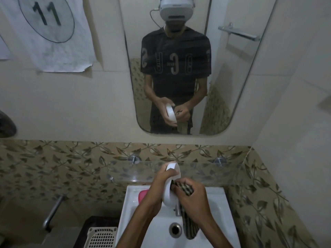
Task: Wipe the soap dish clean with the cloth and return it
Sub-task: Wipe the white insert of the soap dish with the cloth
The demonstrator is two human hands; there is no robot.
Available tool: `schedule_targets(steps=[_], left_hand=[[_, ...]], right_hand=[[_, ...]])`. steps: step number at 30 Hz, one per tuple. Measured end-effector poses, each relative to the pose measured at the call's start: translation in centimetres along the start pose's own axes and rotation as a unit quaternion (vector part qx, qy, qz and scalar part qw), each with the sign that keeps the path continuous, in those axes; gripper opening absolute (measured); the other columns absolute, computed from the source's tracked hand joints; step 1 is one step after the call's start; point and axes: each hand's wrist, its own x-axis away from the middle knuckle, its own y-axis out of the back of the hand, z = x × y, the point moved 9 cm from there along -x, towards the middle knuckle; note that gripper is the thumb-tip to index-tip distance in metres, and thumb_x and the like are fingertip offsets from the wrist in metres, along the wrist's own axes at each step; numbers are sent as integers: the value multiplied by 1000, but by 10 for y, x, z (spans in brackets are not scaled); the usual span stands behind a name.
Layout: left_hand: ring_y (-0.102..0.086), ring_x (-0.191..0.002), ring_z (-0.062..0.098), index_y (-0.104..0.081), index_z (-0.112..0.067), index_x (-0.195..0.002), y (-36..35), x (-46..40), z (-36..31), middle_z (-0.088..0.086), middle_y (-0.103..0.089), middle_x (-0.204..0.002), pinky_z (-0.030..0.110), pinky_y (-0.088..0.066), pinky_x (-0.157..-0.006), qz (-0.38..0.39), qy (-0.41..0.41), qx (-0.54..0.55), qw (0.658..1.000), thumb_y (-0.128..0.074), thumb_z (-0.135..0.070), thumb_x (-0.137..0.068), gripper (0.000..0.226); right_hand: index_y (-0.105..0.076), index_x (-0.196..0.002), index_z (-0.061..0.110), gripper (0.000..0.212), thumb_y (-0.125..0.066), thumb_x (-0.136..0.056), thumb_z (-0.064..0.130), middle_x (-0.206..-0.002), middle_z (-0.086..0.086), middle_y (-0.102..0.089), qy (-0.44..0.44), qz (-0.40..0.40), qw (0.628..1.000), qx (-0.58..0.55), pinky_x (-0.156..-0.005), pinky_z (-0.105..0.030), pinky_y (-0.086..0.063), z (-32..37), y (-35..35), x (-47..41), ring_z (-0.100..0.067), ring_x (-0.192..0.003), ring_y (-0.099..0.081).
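A white oval soap dish (170, 185) is held on edge above the white sink (220, 212), its open side facing right. My left hand (160, 181) grips it from the left, fingers curled over its upper rim. My right hand (192, 197) holds a checked dark-and-light cloth (184, 187) bunched against the inside of the dish. The cloth's loose end (189, 228) hangs down over the basin beside the drain. The mirror shows the same grip from the front.
A pink soap bar (143, 194) lies on the sink's back left ledge. A glass shelf (206, 173) runs along the wall just behind my hands. The tap (177, 209) stands under the dish. A white perforated basket (102, 237) sits lower left, a wall pipe (52, 212) beyond it.
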Motion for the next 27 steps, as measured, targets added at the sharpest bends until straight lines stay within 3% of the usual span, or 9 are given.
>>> schedule_targets(steps=[8, 11, 13, 16, 18, 20, 22, 24, 27], left_hand=[[-75, -82, 16, -72, -26, -117, -7, 0, 13, 7, -78, -98, 27, -56, -60, -20, 40, 11, 999, -74, -55, -56, 67], [-74, -75, 9, -70, -42, -99, -13, 0, 2, 2, -76, -90, 27, -58, -59, -42, -13, 22, 999, -73, -53, -52, 49], [-73, -78, 10, -67, -38, -106, -11, -2, 0, 3, -73, -95, 27, -58, -59, -80, -43, 33, 995, -67, -47, -64, 43], [-74, -88, 15, -64, -26, -132, -1, -8, -3, 10, -72, -111, 32, -63, -70, -127, -89, 41, 987, -64, -35, -86, 47], [-76, -78, 10, -64, -24, -136, 5, -11, -9, 12, -71, -113, 27, -61, -62, -129, -123, 49, 983, -67, -24, -90, 46], [-76, -81, 12, -69, -30, -128, 4, -11, -19, 11, -72, -116, 29, -62, -65, -117, -157, 43, 980, -71, -33, -75, 53], [-74, -101, 14, -70, -35, -127, 0, -9, -29, -3, -74, -121, 38, -64, -81, -106, -193, 26, 975, -70, -47, -69, 60], [-70, -110, 15, -72, -40, -124, 0, -7, -37, -14, -74, -121, 45, -64, -89, -107, -213, 23, 971, -69, -53, -70, 56], [-70, -111, 28, -75, -47, -115, 2, -7, -43, -9, -75, -119, 50, -65, -84, -109, -231, 20, 967, -70, -53, -69, 47]], right_hand=[[-69, -92, 65, 48, -74, -88, 17, -92, 32, -74, 7, -17, 999, 49, -73, -9, -55, -4, 2, -4, 5, -88, -72], [-69, -97, 56, 34, -76, -88, 24, -84, 30, -73, 24, -51, 994, 96, -74, -14, -59, 4, 10, -7, 7, -85, -71], [-71, -101, 46, 25, -77, -88, 25, -80, 29, -70, 21, -57, 993, 106, -71, -12, -57, 9, 13, -13, 10, -84, -70], [-61, -80, 45, 33, -75, -91, 17, -69, 29, -60, -22, 42, 987, 156, -74, -8, -54, 4, -5, -8, 9, -76, -66], [-64, -73, 44, 34, -74, -91, 16, -64, 29, -62, -2, 95, 979, 183, -72, -7, -51, 4, -14, -2, 6, -72, -66], [-78, -86, 37, 19, -76, -87, 18, -71, 32, -67, 32, 67, 981, 177, -69, -2, -47, 14, -5, -1, 9, -76, -68], [-81, -92, 32, 15, -78, -86, 19, -78, 27, -71, 35, 26, 983, 177, -69, -4, -48, 18, 4, -3, 7, -77, -68], [-80, -84, 29, 7, -78, -85, 22, -71, 20, -71, 42, 1, 985, 170, -61, -8, -46, 23, 3, -2, 1, -69, -67], [-80, -80, 24, 6, -79, -85, 22, -67, 14, -73, 28, 19, 990, 138, -58, -17, -51, 23, -1, -1, -4, -65, -68]])
